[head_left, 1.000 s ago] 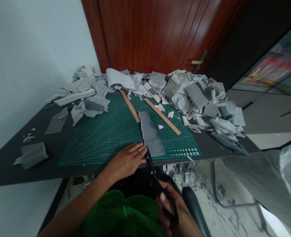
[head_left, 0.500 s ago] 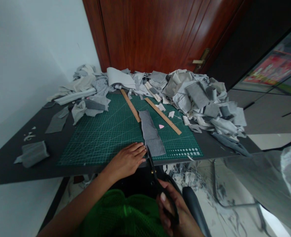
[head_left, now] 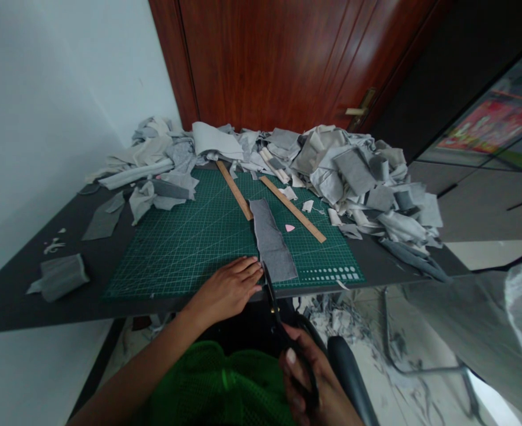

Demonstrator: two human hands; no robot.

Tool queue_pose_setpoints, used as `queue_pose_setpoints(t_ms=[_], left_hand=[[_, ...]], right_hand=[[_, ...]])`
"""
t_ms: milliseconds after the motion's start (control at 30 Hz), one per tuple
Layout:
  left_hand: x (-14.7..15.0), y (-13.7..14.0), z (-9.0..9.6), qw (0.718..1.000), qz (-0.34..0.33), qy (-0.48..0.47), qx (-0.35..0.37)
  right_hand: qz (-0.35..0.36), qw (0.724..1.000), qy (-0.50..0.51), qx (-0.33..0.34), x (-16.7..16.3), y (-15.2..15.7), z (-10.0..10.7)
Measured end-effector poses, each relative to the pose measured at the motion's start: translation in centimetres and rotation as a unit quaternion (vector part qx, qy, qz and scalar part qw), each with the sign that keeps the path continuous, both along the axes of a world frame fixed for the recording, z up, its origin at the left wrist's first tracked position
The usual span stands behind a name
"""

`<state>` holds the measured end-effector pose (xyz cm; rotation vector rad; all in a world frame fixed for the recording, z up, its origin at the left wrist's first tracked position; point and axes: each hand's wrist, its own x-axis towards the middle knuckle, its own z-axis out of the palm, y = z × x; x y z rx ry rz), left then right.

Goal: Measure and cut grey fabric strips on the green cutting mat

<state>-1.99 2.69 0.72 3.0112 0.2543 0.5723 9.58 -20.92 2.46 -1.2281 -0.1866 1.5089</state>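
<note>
A grey strip of fabric point(head_left: 273, 242) lies lengthwise on the green cutting mat point(head_left: 176, 248), its near end close to the table edge. At its lower left corner my left hand point(head_left: 232, 287) pinches the fabric edge, fingers together and thumb below. My right hand point(head_left: 316, 373) is wrapped round the handles of black scissors point(head_left: 273, 305). Their blades point away from me and touch the left edge of the strip, right beside my left fingertips. How far the blades are apart is hard to make out.
Two wooden rulers point(head_left: 294, 210) and a pink piece of tailor's chalk point(head_left: 289, 228) lie on the mat. Heaped fabric scraps point(head_left: 353, 171) line the table's back and right side. A folded grey piece point(head_left: 63, 277) rests at left. Scraps litter the floor below.
My right hand and the scissor handles have shifted very slightly to the left. My left hand and the fabric strip look the same.
</note>
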Motion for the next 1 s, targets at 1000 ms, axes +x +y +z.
queue_pose_setpoints(t_ms=[1000], left_hand=[[-0.01, 0.01, -0.15, 1.0, 0.001, -0.004, 0.014]], right_hand=[[0.014, 0.998, -0.053, -0.005, -0.49, -0.39, -0.13]])
